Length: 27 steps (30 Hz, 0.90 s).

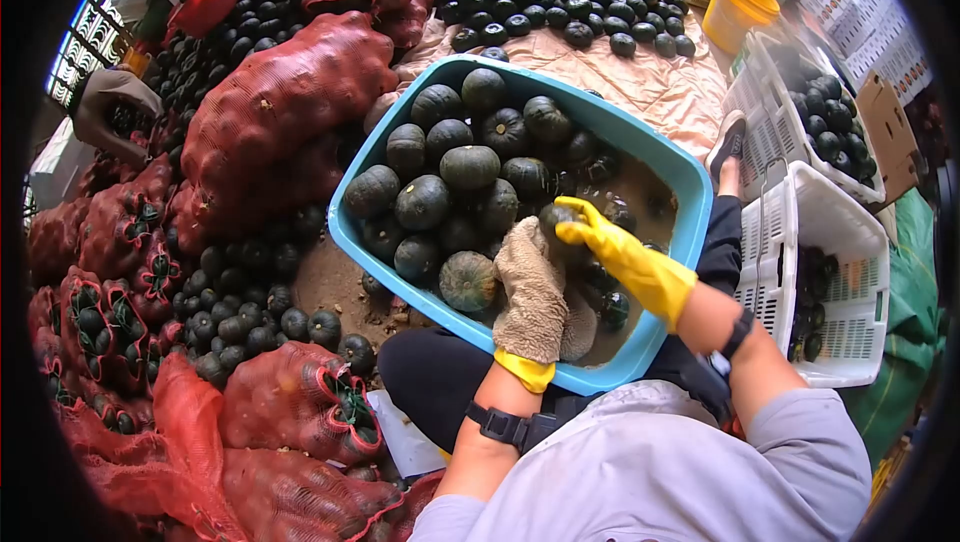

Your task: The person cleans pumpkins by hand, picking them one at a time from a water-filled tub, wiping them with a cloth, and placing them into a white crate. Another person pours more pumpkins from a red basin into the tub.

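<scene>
Sits at a wide light-blue rectangular plastic tub of murky brown water, with a heap of ribbed dark green round squashes crowded toward its ten o'clock. Has a long, bulging red mesh sack outside at ten o'clock, a white perforated plastic crate at three, a round yellow plastic bucket between one and two. Rests the left hand, in a brown nubbly fabric mitt, against a small dark green squash just off tub centre toward three o'clock; cannot tell its closure. Pinches that squash from three o'clock with the yellow rubber-gloved right hand, fingers curled.
</scene>
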### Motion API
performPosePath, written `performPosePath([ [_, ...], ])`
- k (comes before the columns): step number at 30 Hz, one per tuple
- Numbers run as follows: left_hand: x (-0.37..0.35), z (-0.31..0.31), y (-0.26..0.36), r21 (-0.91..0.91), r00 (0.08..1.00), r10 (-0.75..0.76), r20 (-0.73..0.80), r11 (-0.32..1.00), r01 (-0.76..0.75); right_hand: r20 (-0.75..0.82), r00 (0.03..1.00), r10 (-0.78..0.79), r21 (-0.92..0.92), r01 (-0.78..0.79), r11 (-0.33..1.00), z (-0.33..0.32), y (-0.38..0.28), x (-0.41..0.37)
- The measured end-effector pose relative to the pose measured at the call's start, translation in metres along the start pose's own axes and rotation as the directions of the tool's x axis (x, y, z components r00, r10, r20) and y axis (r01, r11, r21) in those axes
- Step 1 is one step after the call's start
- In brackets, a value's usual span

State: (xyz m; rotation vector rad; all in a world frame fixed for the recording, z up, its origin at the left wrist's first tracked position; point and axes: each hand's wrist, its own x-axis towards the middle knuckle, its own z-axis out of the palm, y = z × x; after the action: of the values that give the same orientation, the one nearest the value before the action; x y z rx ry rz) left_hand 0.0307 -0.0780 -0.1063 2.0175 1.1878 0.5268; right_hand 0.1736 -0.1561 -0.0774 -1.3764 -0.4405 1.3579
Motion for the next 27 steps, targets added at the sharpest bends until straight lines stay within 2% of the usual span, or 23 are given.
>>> performPosePath([
  [1, -0.002, -0.004, 0.005, -0.072, 1.000, 0.026, 0.015, 0.997, -0.025, 0.102, 0.991, -0.083, -0.064, 0.090, 0.994, 0.005, 0.002, -0.011],
  [2, -0.006, -0.011, 0.011, -0.177, 0.997, 0.068, 0.026, 0.982, -0.062, 0.055, 0.971, -0.235, -0.313, 0.240, 0.919, 0.020, 0.008, -0.039],
  [3, -0.011, -0.019, 0.019, -0.296, 0.992, 0.119, 0.045, 0.950, -0.101, 0.050, 0.921, -0.386, -0.540, 0.350, 0.766, 0.034, 0.013, -0.059],
  [5, -0.024, -0.030, 0.032, -0.468, 0.973, 0.211, 0.090, 0.871, -0.146, -0.005, 0.755, -0.656, -0.566, 0.539, 0.624, 0.041, 0.024, -0.054],
  [6, -0.030, -0.033, 0.037, -0.528, 0.965, 0.240, 0.108, 0.836, -0.148, -0.137, 0.729, -0.671, -0.616, 0.468, 0.634, 0.036, 0.021, -0.039],
  [7, -0.033, -0.035, 0.040, -0.568, 0.959, 0.260, 0.116, 0.809, -0.150, -0.348, 0.723, -0.597, -0.543, 0.364, 0.757, 0.031, 0.007, -0.021],
  [9, -0.033, -0.037, 0.045, -0.635, 0.949, 0.289, 0.122, 0.758, -0.149, -0.465, 0.763, -0.448, -0.301, 0.340, 0.891, 0.028, -0.005, -0.019],
  [10, -0.030, -0.042, 0.049, -0.676, 0.942, 0.313, 0.123, 0.721, -0.151, -0.415, 0.740, -0.529, -0.471, 0.323, 0.821, 0.034, 0.007, -0.041],
  [11, -0.028, -0.047, 0.052, -0.715, 0.935, 0.330, 0.129, 0.685, -0.143, -0.233, 0.854, -0.465, -0.310, 0.388, 0.868, 0.041, 0.020, -0.061],
  [13, -0.036, -0.056, 0.049, -0.773, 0.925, 0.340, 0.168, 0.628, -0.090, 0.109, 0.795, -0.597, -0.531, 0.554, 0.641, 0.049, 0.035, -0.085],
  [14, -0.040, -0.056, 0.048, -0.790, 0.925, 0.343, 0.166, 0.607, -0.084, 0.192, 0.696, -0.692, -0.546, 0.662, 0.514, 0.040, 0.032, -0.073],
  [15, -0.045, -0.057, 0.049, -0.803, 0.925, 0.346, 0.158, 0.591, -0.083, 0.049, 0.695, -0.717, -0.567, 0.611, 0.553, 0.032, 0.032, -0.058],
  [16, -0.049, -0.060, 0.051, -0.807, 0.926, 0.353, 0.138, 0.582, -0.101, -0.173, 0.688, -0.705, -0.611, 0.487, 0.624, 0.025, 0.026, -0.034],
  [17, -0.051, -0.067, 0.058, -0.799, 0.922, 0.370, 0.118, 0.587, -0.133, -0.390, 0.640, -0.662, -0.615, 0.354, 0.704, 0.030, 0.016, -0.024],
  [18, -0.051, -0.077, 0.064, -0.784, 0.916, 0.388, 0.100, 0.598, -0.167, -0.364, 0.697, -0.618, -0.619, 0.315, 0.720, 0.030, 0.013, -0.031],
  [19, -0.048, -0.086, 0.072, -0.770, 0.908, 0.411, 0.084, 0.604, -0.203, -0.155, 0.779, -0.607, -0.473, 0.481, 0.738, 0.027, 0.018, -0.039],
  [20, -0.049, -0.091, 0.079, -0.761, 0.901, 0.429, 0.070, 0.606, -0.230, 0.030, 0.834, -0.551, -0.402, 0.515, 0.757, 0.029, 0.007, -0.048],
  [22, -0.059, -0.088, 0.075, -0.644, 0.908, 0.417, 0.031, 0.703, -0.300, 0.207, 0.934, -0.290, -0.371, 0.349, 0.861, 0.029, -0.031, -0.079],
  [24, -0.054, -0.069, 0.050, -0.365, 0.910, 0.410, -0.063, 0.839, -0.404, 0.086, 0.949, -0.303, -0.409, 0.311, 0.858, 0.032, -0.041, -0.066],
  [25, -0.048, -0.064, 0.041, -0.320, 0.907, 0.419, -0.034, 0.855, -0.407, 0.017, 0.944, -0.330, -0.407, 0.308, 0.860, 0.048, -0.043, -0.067],
  [26, -0.042, -0.059, 0.032, -0.274, 0.904, 0.428, -0.005, 0.869, -0.413, 0.173, 0.710, -0.683, -0.794, 0.511, 0.330, 0.072, -0.032, -0.075],
  [27, -0.032, -0.058, 0.026, -0.341, 0.891, 0.443, 0.099, 0.856, -0.388, 0.090, 0.704, -0.705, -0.867, 0.404, 0.292, 0.078, -0.011, -0.076],
])
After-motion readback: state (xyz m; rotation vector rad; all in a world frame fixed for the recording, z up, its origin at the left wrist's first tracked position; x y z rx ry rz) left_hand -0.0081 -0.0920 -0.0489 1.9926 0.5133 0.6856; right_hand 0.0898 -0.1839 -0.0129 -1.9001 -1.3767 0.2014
